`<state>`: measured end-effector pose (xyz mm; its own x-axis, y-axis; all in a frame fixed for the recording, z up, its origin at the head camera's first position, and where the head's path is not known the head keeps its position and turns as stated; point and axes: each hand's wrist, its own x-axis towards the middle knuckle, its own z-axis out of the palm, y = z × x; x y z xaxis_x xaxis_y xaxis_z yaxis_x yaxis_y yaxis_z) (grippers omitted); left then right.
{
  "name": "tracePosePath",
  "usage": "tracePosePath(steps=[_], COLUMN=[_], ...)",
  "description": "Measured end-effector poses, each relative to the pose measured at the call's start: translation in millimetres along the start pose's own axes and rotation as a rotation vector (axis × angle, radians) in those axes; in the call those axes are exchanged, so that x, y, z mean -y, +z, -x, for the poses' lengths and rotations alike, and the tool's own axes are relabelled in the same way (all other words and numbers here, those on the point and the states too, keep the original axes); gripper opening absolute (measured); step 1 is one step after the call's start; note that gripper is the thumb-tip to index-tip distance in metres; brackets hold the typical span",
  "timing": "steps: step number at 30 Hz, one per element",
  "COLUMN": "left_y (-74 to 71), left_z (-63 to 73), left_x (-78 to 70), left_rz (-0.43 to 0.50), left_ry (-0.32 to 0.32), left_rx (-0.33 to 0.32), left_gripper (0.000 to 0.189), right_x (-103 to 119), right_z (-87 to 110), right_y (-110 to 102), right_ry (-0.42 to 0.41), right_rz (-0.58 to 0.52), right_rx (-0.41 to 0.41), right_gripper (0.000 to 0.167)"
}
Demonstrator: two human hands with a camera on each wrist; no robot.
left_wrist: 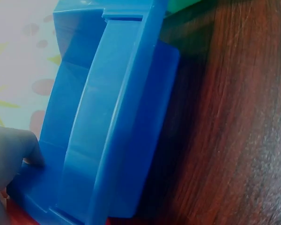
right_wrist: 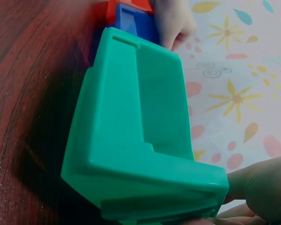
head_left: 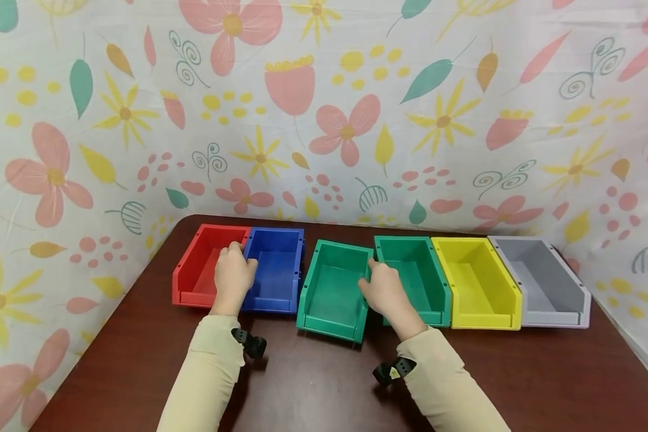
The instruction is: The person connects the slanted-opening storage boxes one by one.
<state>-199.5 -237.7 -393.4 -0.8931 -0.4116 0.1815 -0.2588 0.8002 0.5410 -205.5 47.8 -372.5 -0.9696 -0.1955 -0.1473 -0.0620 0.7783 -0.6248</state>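
Observation:
My left hand (head_left: 233, 273) grips the left wall of a blue storage bin (head_left: 272, 270), with the thumb inside it; this bin stands against a red storage bin (head_left: 197, 270). In the left wrist view, part of that hand (left_wrist: 11, 161) curls over the wall of the blue bin (left_wrist: 98, 117). My right hand (head_left: 386, 291) pinches the right wall of a green storage bin (head_left: 332, 294), which sits turned at an angle and nearer the front than its neighbours. The right wrist view has this green bin (right_wrist: 122, 103) large; whether its base touches the table is hard to tell.
Right of my right hand stand a second green bin (head_left: 410, 270), a yellow bin (head_left: 475, 276) and a grey bin (head_left: 540, 279), side by side. The dark brown table (head_left: 308, 384) ends at a floral cloth (head_left: 324, 120) behind. No contents show in the bins.

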Motion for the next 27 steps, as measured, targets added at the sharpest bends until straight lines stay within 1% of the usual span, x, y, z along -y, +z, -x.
tracePosePath(steps=[5,10,12,17,20,24,27], left_y=[0.3,-0.1,0.3,1.5,1.7,3.2,6.3], left_z=[-2.2,-1.2,-0.7,-0.4,-0.6,-1.3,-1.4], left_x=[-1.9,-1.6,-0.9,1.7,3.8,5.4,4.8], left_rz=[-0.007,0.001,0.007,0.021,0.024,0.027,0.036], left_ry=[0.013,-0.011,-0.019,-0.021,-0.018,-0.023,-0.029], left_rx=[-0.003,0.007,0.003,-0.006,-0.009,-0.025,-0.021], left_gripper=[0.037,0.038,0.038,0.039,0.039,0.040,0.041], right_x=[1,2,2,2,2,-1,-5], right_z=[-0.6,0.7,0.6,-2.2,-6.8,-18.3,-26.0], right_y=[-1,-1,-1,-4,-10,-21,-27], right_ry=[0.009,0.026,0.018,-0.018,-0.057,-0.133,-0.152], right_rz=[-0.010,-0.032,-0.039,-0.056,-0.084,-0.109,-0.115], right_rx=[-0.009,0.000,-0.009,-0.029,-0.028,-0.032,-0.024], right_gripper=[0.058,0.057,0.057,0.057,0.055,0.053,0.052])
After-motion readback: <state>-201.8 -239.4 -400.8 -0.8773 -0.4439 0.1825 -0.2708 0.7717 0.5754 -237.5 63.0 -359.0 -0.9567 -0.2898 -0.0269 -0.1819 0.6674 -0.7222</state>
